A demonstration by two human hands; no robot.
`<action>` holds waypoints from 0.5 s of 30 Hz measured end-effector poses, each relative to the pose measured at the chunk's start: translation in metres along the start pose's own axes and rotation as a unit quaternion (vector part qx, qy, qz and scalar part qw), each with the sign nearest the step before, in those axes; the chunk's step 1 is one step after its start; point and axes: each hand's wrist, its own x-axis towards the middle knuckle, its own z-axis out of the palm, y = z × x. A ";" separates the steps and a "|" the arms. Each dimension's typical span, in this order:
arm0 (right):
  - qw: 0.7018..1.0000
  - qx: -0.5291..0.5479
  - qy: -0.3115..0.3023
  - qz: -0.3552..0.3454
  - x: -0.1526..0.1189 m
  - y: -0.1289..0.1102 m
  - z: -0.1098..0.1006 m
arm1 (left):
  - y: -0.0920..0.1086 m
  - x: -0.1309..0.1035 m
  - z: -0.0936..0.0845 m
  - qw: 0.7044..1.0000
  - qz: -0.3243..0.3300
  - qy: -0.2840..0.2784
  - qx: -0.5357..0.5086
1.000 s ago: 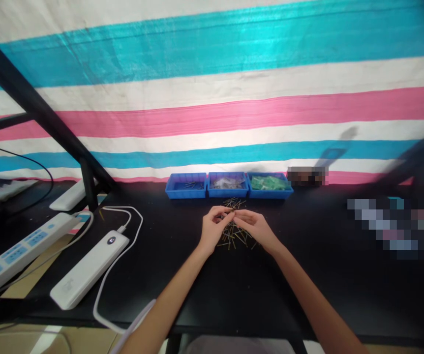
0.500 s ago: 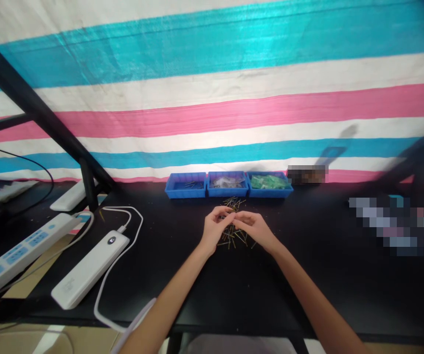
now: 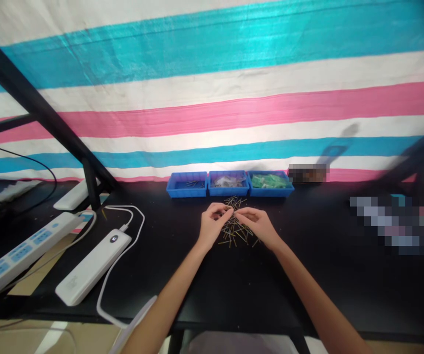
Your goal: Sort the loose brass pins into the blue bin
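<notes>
Over a loose pile of thin, gold and dark metal sticks [image 3: 236, 233], my left hand [image 3: 213, 223] and my right hand [image 3: 259, 225] face each other, their fingertips almost touching. Thumb and fingers of the left hand are closed in a pinch. The right hand is pinched too. What either hand holds is too small to make out. Just behind the pile stand a blue bin [image 3: 187, 193] with a few thin sticks, a blue bin [image 3: 228, 191] with clear plastic bags, and a blue bin [image 3: 271, 192] with green bags. My hands hide part of the pile.
At left on the black table [image 3: 345, 290] lie a white power bank [image 3: 93, 268] and its white cable [image 3: 140, 223]. Further left is a white power strip [image 3: 22, 251]. A black metal frame bar [image 3: 44, 115] slants before the striped sheet [image 3: 212, 93]. Blurred items lie at right.
My fingertips have drawn slightly apart, the left hand shifting a little to the left. More of the pile shows between them. The view has shifted slightly.
</notes>
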 end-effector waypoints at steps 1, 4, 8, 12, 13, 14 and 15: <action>1.000 -0.001 0.012 0.001 0.000 -0.001 -0.001 | 0.000 0.000 -0.001 1.000 -0.006 -0.008 0.001; 0.999 -0.009 0.039 0.000 0.001 -0.002 -0.001 | 0.000 0.001 -0.004 0.999 -0.014 -0.038 0.024; 0.997 -0.049 0.050 -0.030 0.001 0.001 -0.001 | 0.001 0.002 -0.007 0.989 0.048 -0.093 0.107; 0.987 -0.133 0.068 -0.059 0.001 0.005 -0.003 | -0.002 0.006 -0.013 0.982 0.084 -0.051 0.162; 0.985 -0.145 0.071 -0.061 0.001 0.006 -0.003 | -0.004 0.009 -0.015 0.981 0.086 -0.018 0.174; 0.984 -0.154 0.073 -0.062 0.002 0.008 -0.004 | -0.005 0.012 -0.017 0.979 0.088 0.016 0.184; 0.982 -0.162 0.075 -0.063 0.002 0.009 -0.005 | -0.006 0.016 -0.020 0.976 0.089 0.048 0.191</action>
